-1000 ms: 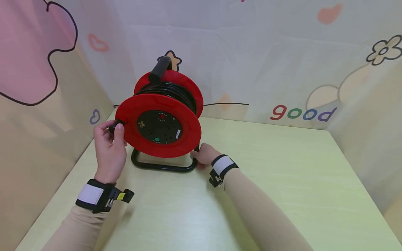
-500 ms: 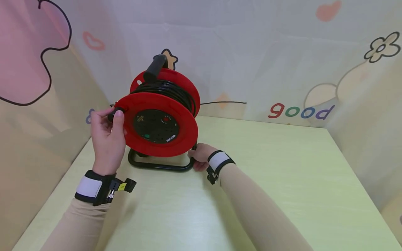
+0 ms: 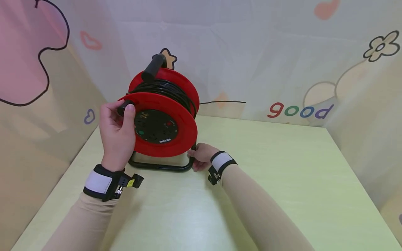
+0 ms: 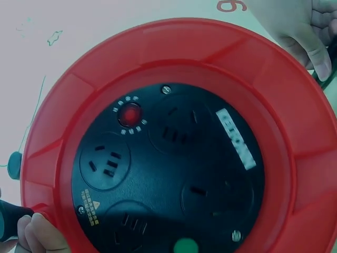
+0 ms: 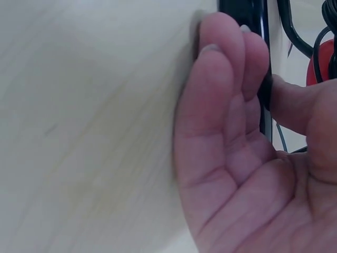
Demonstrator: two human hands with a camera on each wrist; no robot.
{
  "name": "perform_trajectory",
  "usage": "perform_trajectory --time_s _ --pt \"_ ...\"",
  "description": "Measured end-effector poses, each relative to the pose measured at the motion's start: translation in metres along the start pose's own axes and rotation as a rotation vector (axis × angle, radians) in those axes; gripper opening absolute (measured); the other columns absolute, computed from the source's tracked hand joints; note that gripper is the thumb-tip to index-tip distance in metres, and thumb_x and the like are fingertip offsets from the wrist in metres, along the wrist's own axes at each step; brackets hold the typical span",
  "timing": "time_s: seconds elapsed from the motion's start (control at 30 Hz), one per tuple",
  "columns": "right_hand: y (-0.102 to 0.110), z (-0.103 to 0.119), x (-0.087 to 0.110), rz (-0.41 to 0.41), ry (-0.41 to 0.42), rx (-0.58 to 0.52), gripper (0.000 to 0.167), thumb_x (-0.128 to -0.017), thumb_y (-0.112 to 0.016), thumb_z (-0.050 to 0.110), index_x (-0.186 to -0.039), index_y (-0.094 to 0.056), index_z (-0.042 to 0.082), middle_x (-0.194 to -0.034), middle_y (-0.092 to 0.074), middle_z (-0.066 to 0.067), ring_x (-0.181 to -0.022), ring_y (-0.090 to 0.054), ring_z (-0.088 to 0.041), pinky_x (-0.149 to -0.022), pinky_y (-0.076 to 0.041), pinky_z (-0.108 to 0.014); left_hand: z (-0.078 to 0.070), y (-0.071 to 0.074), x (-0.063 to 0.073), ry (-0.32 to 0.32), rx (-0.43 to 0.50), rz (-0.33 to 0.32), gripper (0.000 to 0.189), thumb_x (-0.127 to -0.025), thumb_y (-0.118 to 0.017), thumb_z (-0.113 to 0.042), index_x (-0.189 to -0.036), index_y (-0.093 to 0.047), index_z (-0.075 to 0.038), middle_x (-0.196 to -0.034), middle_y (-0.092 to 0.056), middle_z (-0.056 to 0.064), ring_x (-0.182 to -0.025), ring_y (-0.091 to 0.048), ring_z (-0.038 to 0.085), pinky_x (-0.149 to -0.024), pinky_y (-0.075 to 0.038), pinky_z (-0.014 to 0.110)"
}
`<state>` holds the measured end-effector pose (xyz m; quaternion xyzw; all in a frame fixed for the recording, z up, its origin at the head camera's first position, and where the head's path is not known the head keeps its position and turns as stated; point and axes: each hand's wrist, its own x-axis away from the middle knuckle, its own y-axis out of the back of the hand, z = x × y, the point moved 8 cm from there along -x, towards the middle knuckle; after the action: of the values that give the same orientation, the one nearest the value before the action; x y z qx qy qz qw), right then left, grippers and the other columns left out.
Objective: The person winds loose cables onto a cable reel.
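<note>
A cable reel (image 3: 187, 130) with red flanges and black cable (image 3: 161, 87) wound on it stands at the left of the table. My left hand (image 3: 117, 139) pinches the black crank knob (image 4: 11, 219) on the front flange between thumb and fingers. The reel's round black socket panel (image 4: 168, 153) has a red button and a green spot. At the stand's lower right, my right hand (image 3: 204, 157) holds the black tubular frame (image 3: 160, 168). In the right wrist view its fingers (image 5: 210, 100) lie along one side of the tube, the thumb on the other.
The pale table (image 3: 276, 181) extends to the right and front of the reel. A printed cloth backdrop (image 3: 267, 62) hangs close behind and at both sides. The reel's black carry handle (image 3: 154, 68) sticks up toward me.
My left hand has moved the knob up and to the right, and the front flange with its socket panel has turned clockwise. My right hand keeps its place on the frame.
</note>
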<state>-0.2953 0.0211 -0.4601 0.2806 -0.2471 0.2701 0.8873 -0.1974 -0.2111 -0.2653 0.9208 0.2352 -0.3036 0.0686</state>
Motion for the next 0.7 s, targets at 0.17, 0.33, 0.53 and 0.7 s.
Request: perform_trajectory --time_s 0.17,0.33,0.53,0.7 --pt "0.001 -0.002 0.001 0.009 -0.001 -0.014 0.03 -0.099 -0.056 0.03 -0.11 -0.049 0.004 -0.077 -0.063 -0.016 -0.067 -0.066 -0.027 -0.071 -0.056 -0.039 -0.007 -0.014 0.001 -0.027 0.03 0.035 0.034 -0.096 -0.06 -0.018 -0.125 -0.048 -0.007 -0.11 -0.059 0.006 -0.082 -0.049 0.019 -0.069 -0.041 0.028" --pt "0.001 -0.003 -0.001 0.035 0.002 -0.01 0.029 -0.101 -0.053 0.029 -0.112 -0.047 0.003 -0.079 -0.063 -0.017 -0.069 -0.066 -0.027 -0.071 -0.056 -0.039 -0.015 -0.028 0.002 -0.058 0.033 0.082 0.035 -0.094 -0.063 -0.017 -0.124 -0.049 -0.006 -0.111 -0.059 0.006 -0.081 -0.05 0.021 -0.07 -0.044 0.027" --pt "0.001 -0.005 -0.005 0.065 0.002 -0.026 0.029 -0.102 -0.05 0.03 -0.113 -0.047 0.002 -0.081 -0.064 -0.017 -0.071 -0.067 -0.027 -0.07 -0.056 -0.037 -0.023 -0.045 0.008 -0.087 -0.032 0.164 0.038 -0.092 -0.066 -0.019 -0.124 -0.05 -0.005 -0.112 -0.06 0.003 -0.08 -0.053 0.017 -0.07 -0.047 0.029" --pt "0.001 -0.007 -0.003 0.058 0.014 -0.021 0.029 -0.101 -0.051 0.03 -0.112 -0.047 0.003 -0.081 -0.064 -0.016 -0.07 -0.066 -0.026 -0.069 -0.056 -0.036 -0.022 -0.06 0.016 -0.088 -0.056 0.225 0.04 -0.091 -0.068 -0.019 -0.125 -0.051 -0.007 -0.109 -0.062 0.004 -0.079 -0.054 0.016 -0.068 -0.049 0.035"
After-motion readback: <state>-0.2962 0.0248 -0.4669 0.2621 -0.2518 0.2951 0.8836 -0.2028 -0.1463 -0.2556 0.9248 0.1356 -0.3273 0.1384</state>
